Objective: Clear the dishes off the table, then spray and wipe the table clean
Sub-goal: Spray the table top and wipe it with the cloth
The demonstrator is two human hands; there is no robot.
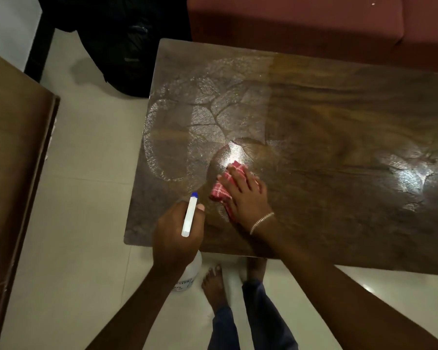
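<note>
The dark wooden table (326, 127) fills the middle and right of the head view, with wet spray patches and wipe streaks across its left half and far right. My right hand (243, 195) lies flat with straight fingers on a red-and-white checked cloth (221, 190), pressing it onto the tabletop near the front left. My left hand (176, 231) grips a white spray bottle (190, 215) with a blue nozzle tip, held over the table's front left corner. The bottle's body shows below my hand. No dishes are on the table.
A reddish sofa (314, 18) runs along the table's far side. A black bag (127, 46) sits on the pale tiled floor beyond the left end. A brown wooden surface (13, 160) stands at the left. My bare feet (213, 286) stand by the front edge.
</note>
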